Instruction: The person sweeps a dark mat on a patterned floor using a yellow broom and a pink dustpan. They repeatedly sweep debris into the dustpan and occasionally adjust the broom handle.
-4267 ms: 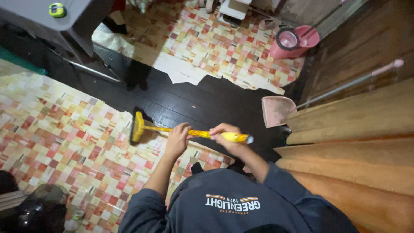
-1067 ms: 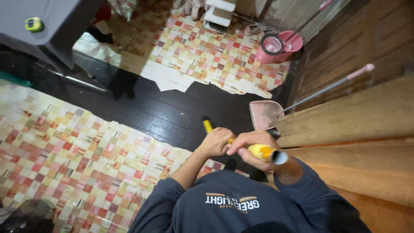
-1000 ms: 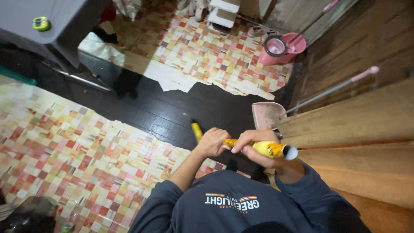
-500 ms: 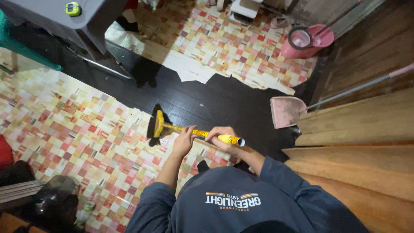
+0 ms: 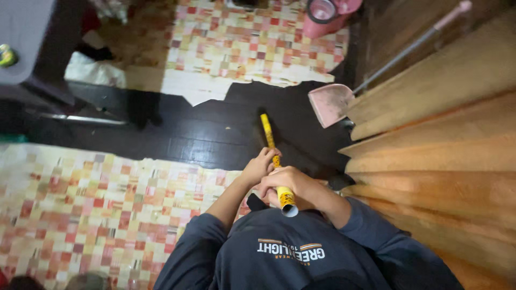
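Both my hands grip a yellow patterned broom handle [image 5: 267,130]. My left hand [image 5: 259,166] holds it lower down, my right hand [image 5: 287,181] holds it near the top end, close to my chest. The handle points away from me over the dark wooden floor [image 5: 204,134]. Its brush head is seen end-on against the dark boards and is hard to make out. A pink dustpan [image 5: 329,103] with a long grey handle leans against the wooden steps, just right of the broom's far end.
Checkered vinyl flooring [image 5: 97,198] covers the near left, and another torn-edged sheet [image 5: 252,48] lies beyond the dark strip. Wooden steps [image 5: 446,139] rise on the right. A pink bucket [image 5: 325,13] stands at the far top. A grey table [image 5: 24,43] is at upper left.
The broom has swung from pointing left over the checkered vinyl to pointing straight ahead over the dark boards, nearer the dustpan. My hands came closer together and toward my chest.
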